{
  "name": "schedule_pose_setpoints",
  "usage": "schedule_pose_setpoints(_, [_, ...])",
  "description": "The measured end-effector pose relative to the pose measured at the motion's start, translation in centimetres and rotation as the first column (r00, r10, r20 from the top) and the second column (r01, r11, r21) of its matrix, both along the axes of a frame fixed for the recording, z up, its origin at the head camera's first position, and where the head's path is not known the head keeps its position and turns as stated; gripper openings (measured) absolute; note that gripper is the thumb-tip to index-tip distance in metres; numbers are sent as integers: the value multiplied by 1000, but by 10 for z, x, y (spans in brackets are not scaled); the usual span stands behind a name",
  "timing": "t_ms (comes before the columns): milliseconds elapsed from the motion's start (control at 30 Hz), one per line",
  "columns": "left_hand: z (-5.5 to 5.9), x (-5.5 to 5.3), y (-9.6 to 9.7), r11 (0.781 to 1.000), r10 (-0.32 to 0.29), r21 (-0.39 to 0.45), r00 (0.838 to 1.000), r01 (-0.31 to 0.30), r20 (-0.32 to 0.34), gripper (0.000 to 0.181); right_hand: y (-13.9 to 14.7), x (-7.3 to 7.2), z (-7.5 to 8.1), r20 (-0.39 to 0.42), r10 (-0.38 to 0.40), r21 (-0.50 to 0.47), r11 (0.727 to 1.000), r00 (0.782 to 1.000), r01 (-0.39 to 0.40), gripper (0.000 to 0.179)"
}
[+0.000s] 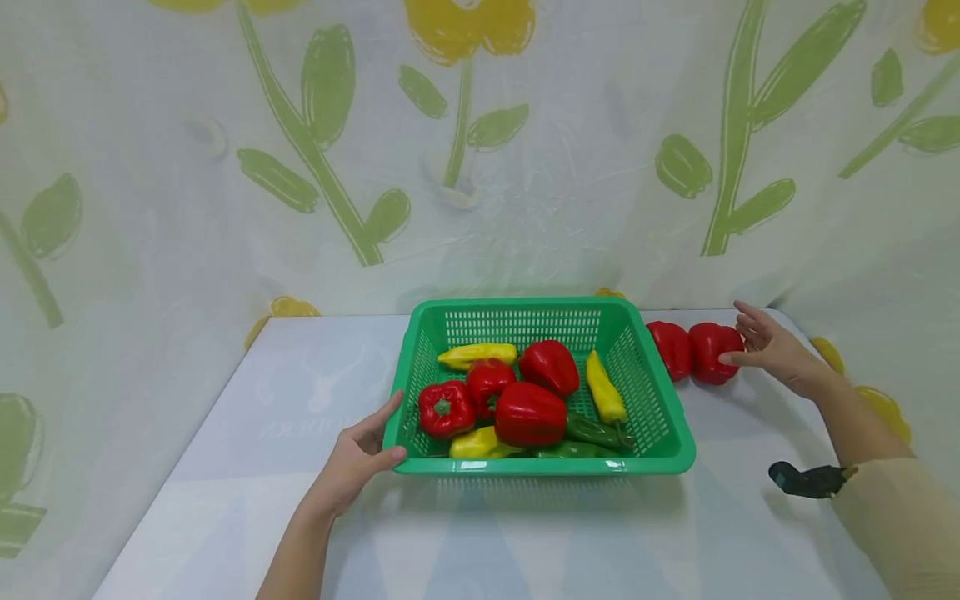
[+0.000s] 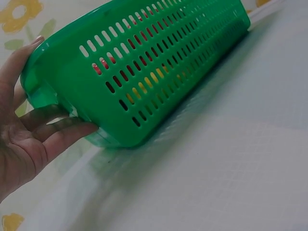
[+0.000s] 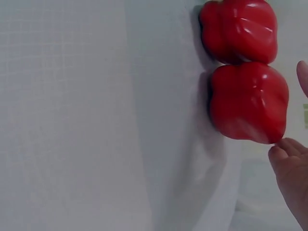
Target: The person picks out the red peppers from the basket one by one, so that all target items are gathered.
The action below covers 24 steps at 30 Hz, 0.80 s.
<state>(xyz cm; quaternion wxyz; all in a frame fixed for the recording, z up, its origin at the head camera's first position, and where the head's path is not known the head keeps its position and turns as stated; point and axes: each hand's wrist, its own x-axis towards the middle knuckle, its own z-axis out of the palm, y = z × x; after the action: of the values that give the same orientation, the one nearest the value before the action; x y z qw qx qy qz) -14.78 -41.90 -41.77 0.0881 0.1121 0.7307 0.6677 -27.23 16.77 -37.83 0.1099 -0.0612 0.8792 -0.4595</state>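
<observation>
My left hand (image 1: 358, 460) grips the left end of a green plastic basket (image 1: 543, 466), thumb over the rim and fingers against the slotted side in the left wrist view. Several red bell peppers (image 1: 531, 414) lie in the basket with yellow peppers (image 1: 604, 390) and green peppers (image 1: 592, 429). To the basket's right, two more red peppers sit side by side on the table, a nearer one to the basket (image 1: 670, 350) and an outer red bell pepper (image 1: 712, 353). My right hand (image 1: 780, 354) reaches to that outer pepper, fingers spread, a fingertip right at its surface.
A white table (image 1: 247, 508) with faint printed patterns carries everything. Behind and beside it hangs a pale curtain (image 1: 570, 183) with yellow flowers and green leaves. A dark strap-like piece (image 1: 806, 480) sticks out at the right sleeve (image 1: 892, 517).
</observation>
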Motion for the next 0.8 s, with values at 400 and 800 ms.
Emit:
schedule_pose_setpoints(400, [1,1,-1,1000,-3,12,1000,3,10,73,-13,-2,25,-23,78,23,997,997,-78,100])
schedule_pose_setpoints(800, [2,0,-1,1000,1,3,1000,-2,10,74,-29,-1,47,28,318,38,947,948,-319,93])
